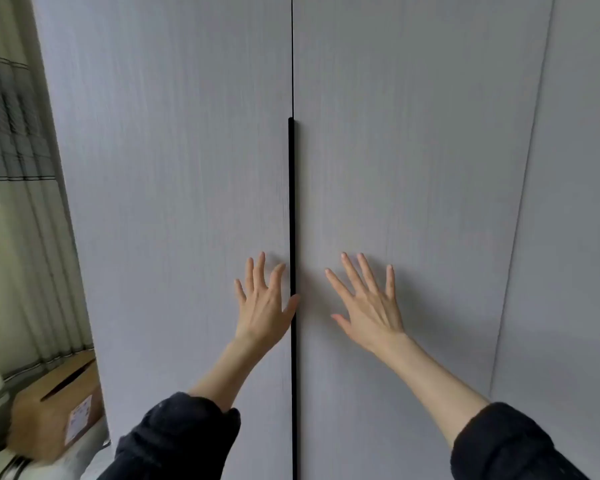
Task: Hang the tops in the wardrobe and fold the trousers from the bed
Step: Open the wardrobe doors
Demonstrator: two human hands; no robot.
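Both hands, left hand (262,306) and right hand (371,306), flat on wardrobe doors (413,168)

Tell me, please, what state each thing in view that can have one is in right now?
Left wardrobe door: shut.
Right wardrobe door: shut.
Left hand: fingers spread, flat against the left door.
Right hand: fingers spread, flat against the right door.
Cardboard box: flaps closed.
Curtain: drawn.

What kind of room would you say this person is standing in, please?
Probably a bedroom: tall pale grey wood-grain wardrobe doors with a long black strip handle fill the view, pale pleated curtains hang at the left, and a brown cardboard box sits below them.
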